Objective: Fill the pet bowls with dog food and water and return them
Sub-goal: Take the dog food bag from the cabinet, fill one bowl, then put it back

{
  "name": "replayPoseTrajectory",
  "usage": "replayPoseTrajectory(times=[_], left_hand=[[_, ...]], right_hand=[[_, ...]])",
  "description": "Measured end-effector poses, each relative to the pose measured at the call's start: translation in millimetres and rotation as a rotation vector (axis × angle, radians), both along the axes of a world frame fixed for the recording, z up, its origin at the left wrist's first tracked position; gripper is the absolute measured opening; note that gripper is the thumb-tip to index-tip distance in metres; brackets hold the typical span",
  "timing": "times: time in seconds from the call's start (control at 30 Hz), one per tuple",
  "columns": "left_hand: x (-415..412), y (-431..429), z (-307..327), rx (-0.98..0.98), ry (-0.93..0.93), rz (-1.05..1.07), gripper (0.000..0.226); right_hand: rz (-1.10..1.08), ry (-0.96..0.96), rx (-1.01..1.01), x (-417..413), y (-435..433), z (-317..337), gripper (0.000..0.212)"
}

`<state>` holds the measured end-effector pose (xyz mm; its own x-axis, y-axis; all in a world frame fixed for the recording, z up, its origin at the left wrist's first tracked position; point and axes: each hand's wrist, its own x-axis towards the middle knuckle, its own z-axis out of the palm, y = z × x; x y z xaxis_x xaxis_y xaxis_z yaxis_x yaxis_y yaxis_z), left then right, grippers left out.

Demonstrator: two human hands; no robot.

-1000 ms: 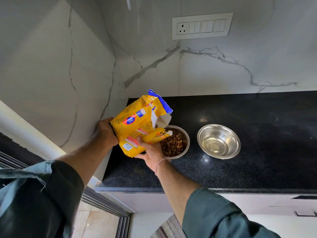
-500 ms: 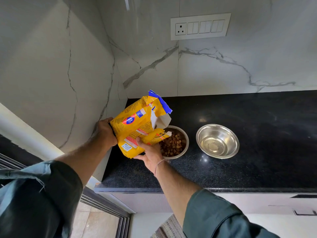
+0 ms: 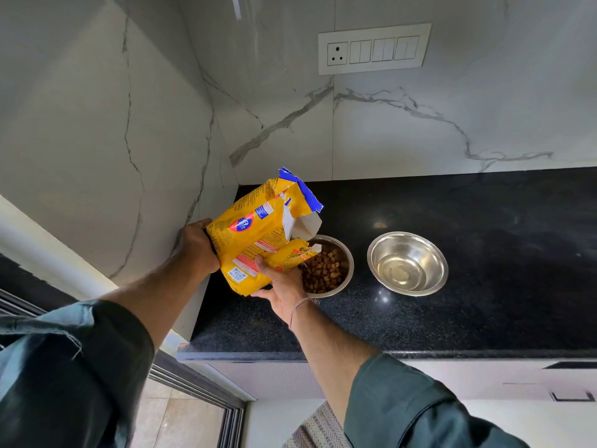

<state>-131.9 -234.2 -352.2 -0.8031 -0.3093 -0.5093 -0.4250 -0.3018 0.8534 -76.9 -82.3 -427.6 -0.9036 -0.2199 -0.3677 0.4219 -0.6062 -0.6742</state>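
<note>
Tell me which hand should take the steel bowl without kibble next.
Probably right. The right hand is nearer that bowl; the left hand grips the bag at its wall-side end.

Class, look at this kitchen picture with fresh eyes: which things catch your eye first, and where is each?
The bright yellow dog food bag, gripped by the left hand and right hand, tilts over a steel bowl of brown kibble near the left corner of the black counter. Right of it stands a second steel bowl, shiny and without kibble.
</note>
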Motion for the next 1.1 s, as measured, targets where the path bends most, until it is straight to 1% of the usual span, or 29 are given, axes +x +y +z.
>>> replayPoseTrajectory(times=[0.13, 0.43, 0.6, 0.83, 1.0, 1.1], left_hand=[[-0.1, 0.0, -3.0, -0.056, 0.029, -0.039, 0.045], [-1.5, 1.3, -4.8, -0.026, 0.037, -0.027, 0.047], [-3.3, 1.6, -4.8, -0.019, 0.024, -0.024, 0.048], [-6.4, 1.3, -6.5, -0.015, 0.015, -0.017, 0.047], [-7.7, 0.0, -8.7, -0.004, 0.025, -0.01, 0.047], [-9.5, -3.7, -12.9, -0.029, 0.035, -0.012, 0.048]], right_hand=[[-0.009, -0.008, -0.004, 0.4, 0.4, 0.5, 0.046], [-0.013, 0.008, -0.01, 0.3, 3.2, -1.5, 0.039], [-0.002, -0.005, 0.004, -1.6, 3.9, -2.3, 0.04], [0.017, -0.019, 0.018, -4.8, 4.6, -2.2, 0.056], [0.016, -0.024, 0.024, -6.1, 5.6, -4.0, 0.047], [0.013, -0.008, 0.03, -6.8, 5.5, -5.7, 0.044]])
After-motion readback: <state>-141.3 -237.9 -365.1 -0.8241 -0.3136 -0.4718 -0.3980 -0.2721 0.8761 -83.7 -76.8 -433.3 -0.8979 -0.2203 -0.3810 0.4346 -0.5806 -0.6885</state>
